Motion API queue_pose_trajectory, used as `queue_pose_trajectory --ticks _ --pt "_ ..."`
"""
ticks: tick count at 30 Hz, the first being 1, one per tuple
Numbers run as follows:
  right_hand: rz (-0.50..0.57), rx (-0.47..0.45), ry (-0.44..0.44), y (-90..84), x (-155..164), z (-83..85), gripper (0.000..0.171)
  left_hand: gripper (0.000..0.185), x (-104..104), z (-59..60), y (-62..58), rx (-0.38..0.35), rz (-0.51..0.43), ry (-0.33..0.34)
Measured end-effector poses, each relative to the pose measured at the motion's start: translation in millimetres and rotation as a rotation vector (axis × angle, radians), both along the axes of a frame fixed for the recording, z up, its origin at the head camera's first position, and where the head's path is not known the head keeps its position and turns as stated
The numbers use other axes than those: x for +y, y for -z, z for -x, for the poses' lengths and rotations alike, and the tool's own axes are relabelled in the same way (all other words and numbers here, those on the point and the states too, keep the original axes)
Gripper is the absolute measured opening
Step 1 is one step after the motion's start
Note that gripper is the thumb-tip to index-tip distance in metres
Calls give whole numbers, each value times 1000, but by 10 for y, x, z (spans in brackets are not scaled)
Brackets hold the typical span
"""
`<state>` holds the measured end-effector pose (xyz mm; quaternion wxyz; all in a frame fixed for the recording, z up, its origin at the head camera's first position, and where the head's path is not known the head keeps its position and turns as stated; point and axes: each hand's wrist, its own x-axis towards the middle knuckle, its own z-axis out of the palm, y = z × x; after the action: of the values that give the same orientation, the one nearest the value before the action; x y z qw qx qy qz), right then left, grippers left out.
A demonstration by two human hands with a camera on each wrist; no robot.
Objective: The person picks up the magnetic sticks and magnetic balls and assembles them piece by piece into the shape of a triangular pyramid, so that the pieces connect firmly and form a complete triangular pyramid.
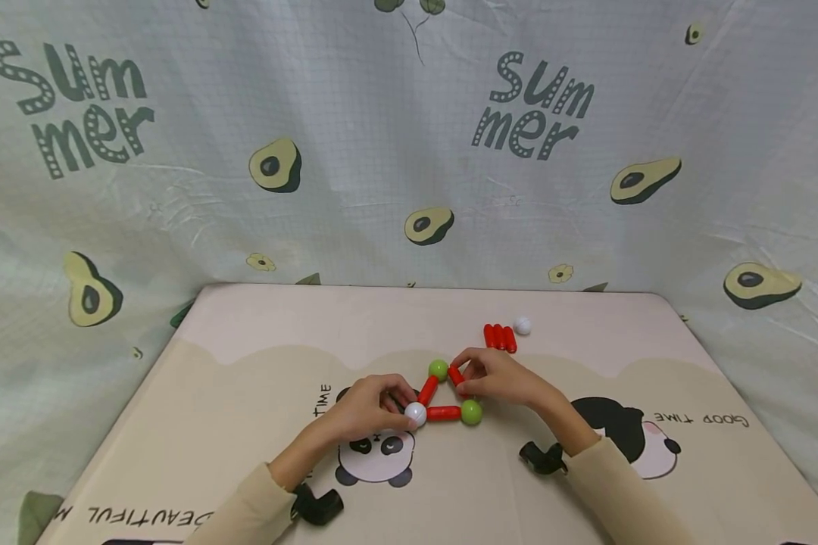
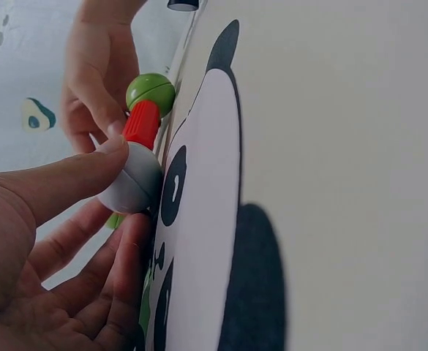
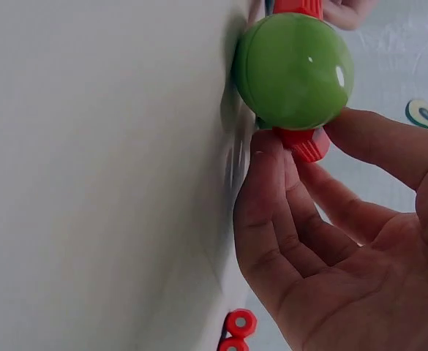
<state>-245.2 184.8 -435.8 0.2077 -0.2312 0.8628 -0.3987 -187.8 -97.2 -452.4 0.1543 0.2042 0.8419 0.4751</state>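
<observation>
A triangle of toy building rods and balls lies on the table between both hands. My left hand (image 1: 371,407) pinches the white ball (image 1: 415,414) at its left corner, thumb on one side and fingers on the other in the left wrist view. From that ball, one red rod (image 1: 428,390) runs to the far green ball (image 1: 438,369); another, the near red rod (image 1: 443,413), reaches the right green ball (image 1: 471,412). My right hand (image 1: 497,375) pinches a third red rod (image 1: 456,378) between those green balls. In the right wrist view, the right green ball (image 3: 294,69) partly covers this rod.
Behind my right hand, three loose red rods (image 1: 500,337) lie side by side, with a second white ball (image 1: 522,325) beside them. The table (image 1: 245,363) has a panda-print cover. A pale curtain (image 1: 354,113) hangs at its back edge. Black mounts (image 1: 542,458) sit at both wrists.
</observation>
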Motion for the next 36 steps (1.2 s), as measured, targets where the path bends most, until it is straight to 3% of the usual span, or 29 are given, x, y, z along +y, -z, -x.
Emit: queue_pose_trajectory --ticks 10,22,36 --pt "4 -40 -10 3 -22 7 44 26 2 15 9 5 5 1" --pt "10 -38 -4 21 -49 -20 31 26 -2 8 -4 9 -6 6" --pt "-19 -61 -39 0 -26 -34 34 25 4 2 -20 -4 -2 -1"
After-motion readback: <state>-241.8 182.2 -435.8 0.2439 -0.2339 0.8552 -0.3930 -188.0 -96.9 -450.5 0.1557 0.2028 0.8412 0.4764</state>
